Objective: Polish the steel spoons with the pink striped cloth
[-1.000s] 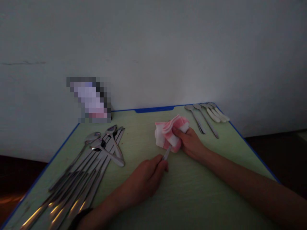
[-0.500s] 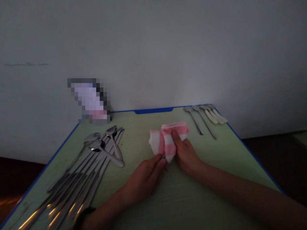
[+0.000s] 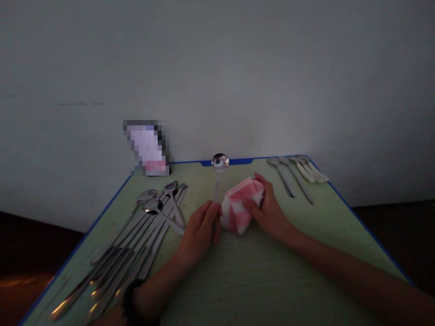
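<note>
A shiny metal spoon stands bowl-up over the middle of the table. My left hand is closed around its handle. Just to the right, my right hand grips a folded pink and white cloth, thumb in front and fingers behind. The cloth is beside the spoon's handle; I cannot tell whether they touch. Left of my left hand lies a pile of metal cutlery, with several spoon bowls at its far end and long handles toward me.
Several spoons lie at the far right, some plain metal and some with white handles. A blurred-out phone-like device leans against the wall at the back left. The pale green table has a blue edge.
The spoon's bowl, earlier hidden in the cloth, is now out and visible. My right hand has shifted its hold on the cloth, away from the spoon. The view has turned slightly left.
</note>
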`<state>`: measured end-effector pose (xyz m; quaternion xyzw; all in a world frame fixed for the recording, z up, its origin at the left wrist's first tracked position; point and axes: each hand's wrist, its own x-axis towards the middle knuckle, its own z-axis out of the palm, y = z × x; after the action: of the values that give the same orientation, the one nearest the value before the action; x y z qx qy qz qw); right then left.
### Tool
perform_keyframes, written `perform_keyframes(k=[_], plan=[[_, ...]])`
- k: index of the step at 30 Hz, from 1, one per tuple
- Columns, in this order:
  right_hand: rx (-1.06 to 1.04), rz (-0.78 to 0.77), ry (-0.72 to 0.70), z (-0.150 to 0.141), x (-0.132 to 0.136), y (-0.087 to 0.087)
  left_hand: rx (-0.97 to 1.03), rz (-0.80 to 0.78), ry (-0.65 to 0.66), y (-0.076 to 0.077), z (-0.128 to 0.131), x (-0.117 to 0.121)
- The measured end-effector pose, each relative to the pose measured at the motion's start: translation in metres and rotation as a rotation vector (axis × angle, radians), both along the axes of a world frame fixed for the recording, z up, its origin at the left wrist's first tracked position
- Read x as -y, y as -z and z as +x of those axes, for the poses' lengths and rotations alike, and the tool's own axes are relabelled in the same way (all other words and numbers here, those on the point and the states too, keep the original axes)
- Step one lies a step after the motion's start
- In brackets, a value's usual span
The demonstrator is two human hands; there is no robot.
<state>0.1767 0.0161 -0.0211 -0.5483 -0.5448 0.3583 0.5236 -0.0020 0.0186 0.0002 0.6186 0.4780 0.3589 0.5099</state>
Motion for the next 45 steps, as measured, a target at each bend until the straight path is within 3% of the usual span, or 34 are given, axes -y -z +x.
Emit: perform_keyframes(k=[3,6,10,12,15,18,21,23,26,28,32,37,45], plan=[[0.273,0.229,0.084,0.009,0.002,-0.007,-0.017,0.017,0.037,0.003,-0.002,0.001],[0.402,0.336,0.076,0.013,0.007,-0.019,-0.081,0.061,0.096,0.005,-0.002,0.006],[0.32,0.126,-0.22,0.006,0.012,-0.024,-0.337,0.242,0.199,0.002,-0.001,0.013],[0.251,0.023,-0.295,0.0,0.013,-0.02,-0.504,0.322,0.266,0.001,0.002,0.016],[0.136,-0.052,-0.31,-0.006,0.013,-0.015,-0.652,0.356,0.313,-0.002,0.007,0.019],[0.043,-0.065,-0.299,-0.003,0.009,-0.022,-0.653,0.338,0.339,-0.007,0.011,0.017],[0.033,-0.104,-0.363,0.017,-0.002,-0.041,-0.708,0.378,0.369,-0.018,0.017,0.008],[0.135,-0.114,-0.358,0.043,-0.013,-0.058,-0.762,0.438,0.374,-0.027,0.025,-0.001],[0.364,-0.111,-0.217,0.092,-0.03,-0.079,-0.81,0.505,0.335,-0.04,0.045,-0.018],[0.478,-0.172,-0.196,0.123,-0.039,-0.084,-0.812,0.547,0.336,-0.043,0.063,-0.031],[0.615,-0.326,-0.172,0.158,-0.05,-0.074,-0.794,0.557,0.301,-0.032,0.102,-0.06],[0.592,-0.367,-0.098,0.161,-0.061,-0.054,-0.765,0.536,0.199,-0.002,0.145,-0.09],[0.664,-0.4,-0.072,0.157,-0.066,-0.046,-0.719,0.593,0.168,0.014,0.171,-0.104]])
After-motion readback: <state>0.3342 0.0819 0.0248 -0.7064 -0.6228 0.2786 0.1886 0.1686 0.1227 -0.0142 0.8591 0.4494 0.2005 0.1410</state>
